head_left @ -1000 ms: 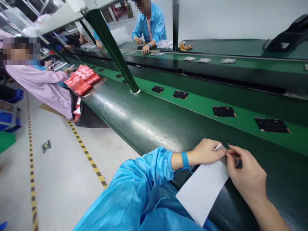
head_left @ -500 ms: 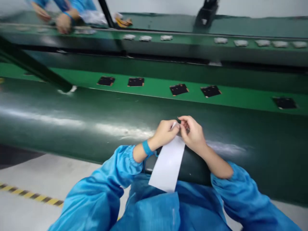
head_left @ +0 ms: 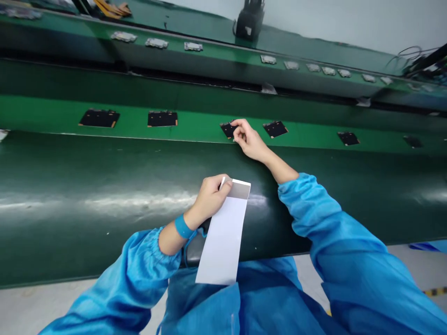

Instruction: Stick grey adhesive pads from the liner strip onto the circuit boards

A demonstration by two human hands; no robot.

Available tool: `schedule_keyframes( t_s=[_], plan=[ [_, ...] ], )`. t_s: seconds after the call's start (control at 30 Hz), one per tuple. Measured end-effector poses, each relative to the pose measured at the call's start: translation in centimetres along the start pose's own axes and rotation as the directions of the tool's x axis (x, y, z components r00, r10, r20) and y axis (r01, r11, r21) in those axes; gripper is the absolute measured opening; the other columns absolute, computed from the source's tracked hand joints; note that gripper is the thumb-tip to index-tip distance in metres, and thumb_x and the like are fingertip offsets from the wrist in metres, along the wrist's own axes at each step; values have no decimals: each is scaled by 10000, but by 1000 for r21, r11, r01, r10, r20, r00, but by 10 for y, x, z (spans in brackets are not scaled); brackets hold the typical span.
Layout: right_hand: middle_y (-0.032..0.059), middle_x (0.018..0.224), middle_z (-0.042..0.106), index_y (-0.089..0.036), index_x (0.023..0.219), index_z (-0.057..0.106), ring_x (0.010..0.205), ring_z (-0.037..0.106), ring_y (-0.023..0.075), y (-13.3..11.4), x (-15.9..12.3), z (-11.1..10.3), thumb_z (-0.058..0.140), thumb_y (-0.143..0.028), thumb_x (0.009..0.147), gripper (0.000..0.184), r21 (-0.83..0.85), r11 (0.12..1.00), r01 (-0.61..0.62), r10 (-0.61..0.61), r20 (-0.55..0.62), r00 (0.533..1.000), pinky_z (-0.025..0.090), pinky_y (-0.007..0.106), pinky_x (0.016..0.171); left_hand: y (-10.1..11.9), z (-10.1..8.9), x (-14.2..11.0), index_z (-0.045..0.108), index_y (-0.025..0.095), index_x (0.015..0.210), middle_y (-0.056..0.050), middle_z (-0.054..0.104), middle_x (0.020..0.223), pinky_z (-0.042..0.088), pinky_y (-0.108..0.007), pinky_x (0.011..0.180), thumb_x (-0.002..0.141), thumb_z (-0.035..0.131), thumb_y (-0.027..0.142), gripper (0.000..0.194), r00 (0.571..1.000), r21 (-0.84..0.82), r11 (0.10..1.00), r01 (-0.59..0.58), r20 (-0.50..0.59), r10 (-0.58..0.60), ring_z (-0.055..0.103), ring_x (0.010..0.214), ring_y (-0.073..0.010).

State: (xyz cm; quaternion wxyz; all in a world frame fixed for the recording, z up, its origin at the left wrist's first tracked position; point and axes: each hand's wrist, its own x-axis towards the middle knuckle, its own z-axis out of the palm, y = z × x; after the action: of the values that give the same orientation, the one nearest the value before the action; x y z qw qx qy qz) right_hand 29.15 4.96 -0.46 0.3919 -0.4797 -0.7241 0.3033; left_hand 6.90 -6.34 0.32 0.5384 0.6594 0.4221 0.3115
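My left hand (head_left: 211, 193) is closed on the top of a long white paper sheet (head_left: 223, 242), the thumb lying across its front. A greyish band runs below the sheet's upper edge, and its lower end hangs by my blue smock. Farther forward, my right hand (head_left: 249, 139) reaches over the green belt with thumb and fingers pinched together. Its fingertips hide part of a black circuit board (head_left: 226, 129); whether they touch it, I cannot tell. A tiny pale bit shows at the fingertips, too small to name.
More black boards, such as one at left (head_left: 162, 118) and one right of my hand (head_left: 275, 129), lie spaced along the bright green belt (head_left: 199, 128). Several pale wrapped pieces (head_left: 156, 43) line the shelf behind. A black device (head_left: 249, 23) stands at the back.
My right hand has left the paper sheet and moved forward to a board on the belt. My left hand still holds the sheet. The view has swung right.
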Motion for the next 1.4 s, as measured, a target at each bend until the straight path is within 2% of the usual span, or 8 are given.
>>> schedule_keyframes(
  t_s=[0.13,0.27,0.67,1.07,1.17,1.27,1.33,1.4],
  plan=[
    [-56,844,574,-204,1323,505,772,560,121,24,26,-11,475,-53,900,450,-91,994,56,-41,154,987,469,285,812,1,-1,-1,550,199,700,15,499,637,325,-271,582,941,520,477,369,1000,5,1000,-19,6,19,447,625,-145],
    [-17,868,597,-188,1360,496,794,599,161,37,25,-15,473,-81,907,466,-158,978,138,-109,180,978,466,307,803,1,0,-2,535,197,690,14,496,644,332,-276,601,957,512,470,383,999,-1,1000,-24,25,24,464,636,-146],
    [19,911,605,-152,1396,480,780,537,177,40,25,-40,445,-107,882,517,-283,945,167,-70,323,944,448,302,821,-2,0,-2,544,194,690,13,503,655,335,-282,619,966,513,471,392,999,-1,1000,-16,50,16,472,648,-147],
    [63,974,658,-126,1442,471,867,604,201,41,12,-48,430,-113,938,506,-467,878,101,46,293,955,482,327,854,-6,-2,0,543,194,690,11,504,655,337,-280,606,962,514,510,419,998,16,1000,3,61,-4,473,640,-148],
    [162,1271,654,-157,1492,457,1139,634,294,32,7,-52,511,-125,935,561,-613,790,16,153,222,963,520,446,989,-6,-1,-1,553,194,699,7,519,659,339,-281,607,961,512,500,405,998,20,1000,0,56,-1,481,643,-152],
    [236,1513,485,-147,1547,412,1394,518,404,20,11,-62,711,-178,857,752,-680,729,-81,195,92,976,491,562,1119,-3,0,-2,542,197,690,4,518,660,336,-283,608,959,502,495,403,999,12,1000,-11,50,10,480,649,-154],
    [234,1493,474,-135,1539,411,1358,538,390,13,23,-61,787,-219,821,815,-627,774,-86,168,73,983,495,551,1126,-1,2,-3,529,200,686,7,510,660,334,-284,612,961,497,482,394,998,-3,1000,-22,59,22,472,648,-151],
    [180,1378,549,-157,1436,503,1210,601,315,6,43,-49,791,-257,840,669,-514,857,-17,100,134,986,521,485,1068,0,4,-4,520,202,687,11,505,660,331,-286,618,964,493,462,380,997,-8,1000,-28,69,29,465,648,-147]
  ],
)
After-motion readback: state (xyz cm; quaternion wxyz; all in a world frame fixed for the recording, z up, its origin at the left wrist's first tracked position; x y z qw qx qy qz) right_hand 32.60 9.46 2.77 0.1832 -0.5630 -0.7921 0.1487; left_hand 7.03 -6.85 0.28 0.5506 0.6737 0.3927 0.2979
